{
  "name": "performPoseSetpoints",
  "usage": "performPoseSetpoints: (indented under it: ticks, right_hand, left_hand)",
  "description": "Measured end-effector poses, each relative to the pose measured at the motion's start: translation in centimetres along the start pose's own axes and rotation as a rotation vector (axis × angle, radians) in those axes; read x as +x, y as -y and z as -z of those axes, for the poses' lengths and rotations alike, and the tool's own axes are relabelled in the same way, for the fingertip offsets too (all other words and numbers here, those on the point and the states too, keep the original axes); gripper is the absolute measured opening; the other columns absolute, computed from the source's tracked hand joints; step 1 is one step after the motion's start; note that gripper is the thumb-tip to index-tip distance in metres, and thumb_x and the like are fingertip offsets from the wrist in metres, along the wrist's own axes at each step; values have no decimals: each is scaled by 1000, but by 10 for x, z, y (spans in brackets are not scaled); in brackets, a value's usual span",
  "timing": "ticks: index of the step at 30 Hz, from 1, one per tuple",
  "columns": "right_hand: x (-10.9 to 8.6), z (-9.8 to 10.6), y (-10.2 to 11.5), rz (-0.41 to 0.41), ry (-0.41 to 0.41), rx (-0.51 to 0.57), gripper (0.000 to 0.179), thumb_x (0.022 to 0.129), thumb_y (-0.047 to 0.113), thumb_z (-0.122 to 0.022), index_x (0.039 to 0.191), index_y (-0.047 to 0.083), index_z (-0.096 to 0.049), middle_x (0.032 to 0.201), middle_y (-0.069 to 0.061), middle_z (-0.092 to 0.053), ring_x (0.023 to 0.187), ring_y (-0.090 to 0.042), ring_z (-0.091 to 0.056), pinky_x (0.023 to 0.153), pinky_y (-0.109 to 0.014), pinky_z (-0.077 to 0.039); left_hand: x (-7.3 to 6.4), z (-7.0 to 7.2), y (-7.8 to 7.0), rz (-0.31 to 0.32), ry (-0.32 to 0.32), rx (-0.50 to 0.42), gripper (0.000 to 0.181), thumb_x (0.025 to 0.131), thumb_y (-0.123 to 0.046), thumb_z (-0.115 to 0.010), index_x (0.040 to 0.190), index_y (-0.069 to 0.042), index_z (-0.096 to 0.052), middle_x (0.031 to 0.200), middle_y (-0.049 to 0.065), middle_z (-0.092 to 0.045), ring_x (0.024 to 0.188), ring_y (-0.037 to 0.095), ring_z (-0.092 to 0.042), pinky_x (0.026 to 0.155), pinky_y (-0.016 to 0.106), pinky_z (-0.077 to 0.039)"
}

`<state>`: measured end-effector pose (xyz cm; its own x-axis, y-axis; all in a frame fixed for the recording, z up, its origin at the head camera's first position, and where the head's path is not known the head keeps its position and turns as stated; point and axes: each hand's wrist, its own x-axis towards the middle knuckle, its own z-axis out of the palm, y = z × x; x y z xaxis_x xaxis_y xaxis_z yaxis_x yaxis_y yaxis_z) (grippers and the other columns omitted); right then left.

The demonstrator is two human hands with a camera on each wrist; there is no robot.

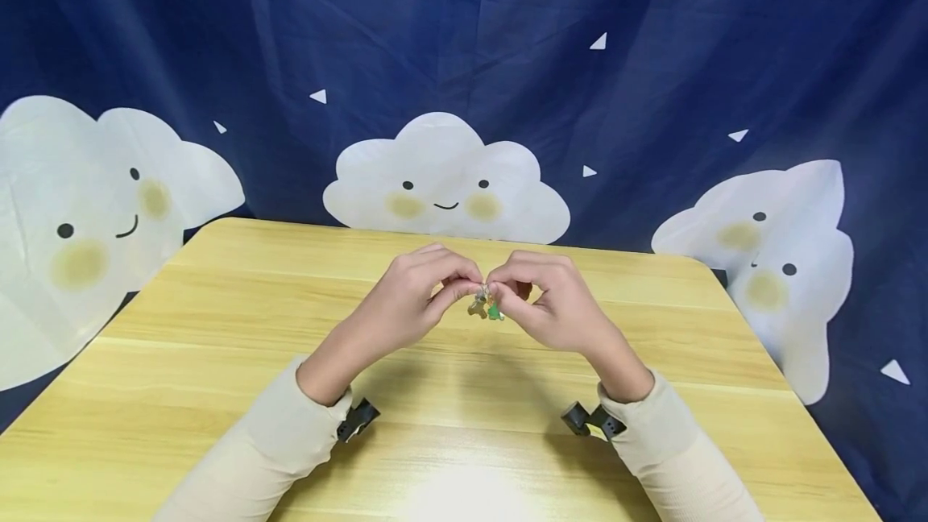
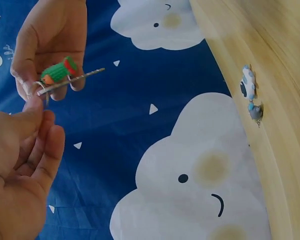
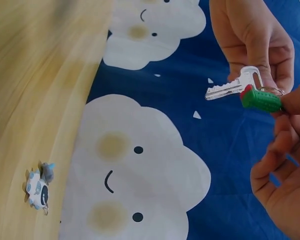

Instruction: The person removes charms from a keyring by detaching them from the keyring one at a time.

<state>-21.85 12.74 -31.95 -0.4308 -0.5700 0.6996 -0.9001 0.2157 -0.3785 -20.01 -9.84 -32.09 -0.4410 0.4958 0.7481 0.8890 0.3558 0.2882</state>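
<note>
Both hands meet fingertip to fingertip above the table. My left hand [image 1: 402,300] pinches a thin metal key ring [image 3: 275,91] between thumb and forefinger, beside the head of a silver key [image 3: 222,92]. From the other side, my right hand [image 1: 554,304] grips the same ring with thumb and forefinger, close to a green charm [image 3: 261,100] with a red end. Key and charm dangle from the ring side by side; an orange bit shows on the charm in the left wrist view. Fingertips partly cover the ring.
On the wooden table [image 1: 239,329] lie a white-and-blue figure charm [image 2: 248,82] and a small grey charm [image 2: 255,111], side by side, seen in both wrist views. Behind the table hangs a dark blue curtain [image 1: 406,39] with clouds.
</note>
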Motion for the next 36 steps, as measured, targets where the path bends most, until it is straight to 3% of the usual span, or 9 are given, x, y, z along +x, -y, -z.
performPoseSetpoints:
  ticks: [8,14,18,26,31,36]
  right_hand:
    - [0,2,1,-18,-21,18,18,90,0,-65,87,14,-75,69,10,-55,64,-7,-50,56,-20,-41]
    - [-1,1,-1,-12,-26,16,17,88,1,-63,82,13,-74,67,10,-55,62,-6,-50,54,-23,-42]
    - [0,1,0,-11,-12,10,18,87,2,-62,79,15,-71,67,10,-54,62,-6,-49,53,-24,-42]
    - [-1,-1,-2,40,4,-4,19,82,1,-59,76,16,-69,66,9,-51,62,-6,-47,54,-20,-39]
    - [-1,-2,-2,51,-10,-1,18,81,0,-58,75,14,-69,65,8,-51,62,-7,-47,52,-25,-39]
    - [-1,-4,-3,47,-16,-7,18,81,1,-59,76,14,-69,66,7,-52,62,-7,-47,51,-27,-40]
  left_hand:
    - [0,-1,1,129,60,-96,5,94,-9,-74,98,-7,-76,87,-2,-72,76,7,-61,69,24,-54]
    - [0,-2,1,171,43,-128,3,97,-9,-70,98,-8,-73,88,-2,-71,77,7,-63,70,25,-54]
    - [0,-2,0,151,26,-109,3,99,-7,-67,97,-7,-70,91,-1,-68,78,8,-60,69,24,-52]
    - [1,-2,-5,37,-14,-23,5,96,-2,-68,96,-6,-66,90,2,-66,81,13,-55,70,25,-49]
    - [1,0,-8,-19,12,36,5,94,-2,-70,97,-6,-66,90,3,-67,83,16,-57,73,25,-50]
    - [1,1,-10,-22,36,51,4,95,-4,-70,98,-5,-67,91,4,-68,86,17,-59,75,24,-52]
